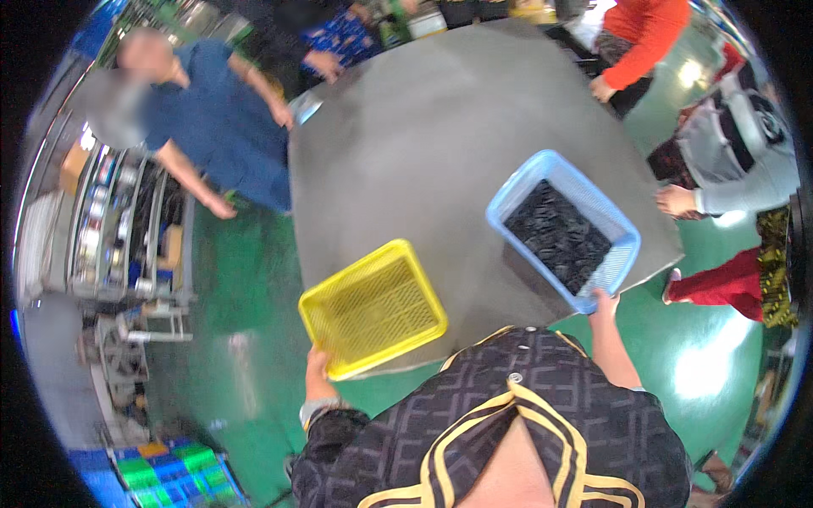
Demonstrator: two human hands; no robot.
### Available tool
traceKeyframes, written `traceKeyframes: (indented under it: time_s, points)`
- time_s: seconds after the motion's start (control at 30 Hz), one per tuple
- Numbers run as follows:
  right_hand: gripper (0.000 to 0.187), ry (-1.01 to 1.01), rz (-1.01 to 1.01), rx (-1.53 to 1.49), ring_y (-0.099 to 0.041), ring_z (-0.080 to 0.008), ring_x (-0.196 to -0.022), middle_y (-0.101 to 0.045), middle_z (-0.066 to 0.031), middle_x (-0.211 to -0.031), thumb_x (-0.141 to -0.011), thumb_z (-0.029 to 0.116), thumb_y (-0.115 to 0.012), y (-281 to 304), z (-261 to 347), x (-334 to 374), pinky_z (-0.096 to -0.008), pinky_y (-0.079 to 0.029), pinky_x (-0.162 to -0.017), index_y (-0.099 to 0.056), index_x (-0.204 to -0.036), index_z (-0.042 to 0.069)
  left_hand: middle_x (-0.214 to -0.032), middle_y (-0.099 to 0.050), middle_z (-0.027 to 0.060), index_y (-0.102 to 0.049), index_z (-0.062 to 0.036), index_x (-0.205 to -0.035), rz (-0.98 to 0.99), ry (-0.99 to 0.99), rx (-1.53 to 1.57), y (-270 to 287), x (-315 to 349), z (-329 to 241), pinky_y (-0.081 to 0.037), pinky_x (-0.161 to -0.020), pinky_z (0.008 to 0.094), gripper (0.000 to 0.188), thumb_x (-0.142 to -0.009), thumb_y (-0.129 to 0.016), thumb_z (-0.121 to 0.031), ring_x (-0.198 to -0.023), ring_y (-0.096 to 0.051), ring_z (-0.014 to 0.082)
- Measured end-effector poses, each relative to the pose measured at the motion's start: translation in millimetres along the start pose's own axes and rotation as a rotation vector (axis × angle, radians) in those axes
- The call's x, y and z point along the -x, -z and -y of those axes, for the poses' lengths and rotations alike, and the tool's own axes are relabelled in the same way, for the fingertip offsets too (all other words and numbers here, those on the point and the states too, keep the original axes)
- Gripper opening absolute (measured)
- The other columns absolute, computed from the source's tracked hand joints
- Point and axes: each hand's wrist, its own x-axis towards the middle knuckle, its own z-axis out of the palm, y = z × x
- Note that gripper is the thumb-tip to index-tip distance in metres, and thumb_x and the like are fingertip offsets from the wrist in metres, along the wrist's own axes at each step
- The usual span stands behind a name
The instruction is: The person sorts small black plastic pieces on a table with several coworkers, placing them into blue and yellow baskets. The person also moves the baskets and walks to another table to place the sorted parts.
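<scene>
A yellow plastic basket, with nothing in it, is on the grey table in front of me to the left. My left hand is closed on its near-left corner. To the right stands a light blue plastic basket, holding many small black pieces whose kind I cannot make out. The fingers of my right hand are wrapped round its near rim. A stretch of bare tabletop separates the two baskets.
The grey table has rounded-looking edges. A person in dark blue stands at its left; others, one in an orange sleeve, are at the far and right sides. Loaded shelves line the left. The floor is green.
</scene>
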Motion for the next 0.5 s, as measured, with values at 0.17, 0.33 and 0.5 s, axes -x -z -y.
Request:
traceKeyframes:
  time_s: [0.17, 0.33, 0.5]
  points:
    - [0.043, -0.189, 0.268, -0.025, -0.06, -0.0295, -0.086, -0.059, -0.0115, -0.095, -0.067, -0.008, -0.056, 14, -7, -27, -0.044, -0.052, -0.082, -0.054, -0.11, -0.006, -0.117, -0.061, 0.0129, -0.049, -0.0086, -0.131, -0.067, 0.114, -0.029, 6, -24, 13, -0.053, -0.084, 0.0448, 0.052, -0.083, -0.044, 0.011, -0.101, -0.062, 0.0286]
    - [0.033, -0.093, 0.27, -0.138, -0.058, -0.0249, -0.074, -0.057, -0.0088, -0.084, -0.062, -0.008, -0.057, 47, -14, -4, -0.0391, -0.05, -0.072, -0.057, -0.095, -0.002, -0.118, -0.061, 0.0141, -0.049, -0.0092, -0.132, -0.135, 0.083, -0.241, -27, -13, -31, -0.051, -0.087, 0.0431, 0.05, -0.085, -0.045, 0.007, -0.102, -0.062, 0.0282]
    - [0.028, -0.106, 0.168, -0.14, -0.057, -0.0236, -0.074, -0.059, -0.0094, -0.081, -0.062, -0.007, -0.059, 100, -18, 50, -0.039, -0.05, -0.07, -0.057, -0.089, -0.002, -0.133, -0.05, 0.0145, -0.036, -0.0075, -0.14, -0.085, 0.129, -0.358, -24, -7, -66, -0.046, -0.096, 0.0441, 0.079, -0.069, -0.072, -0.004, -0.115, -0.053, 0.032]
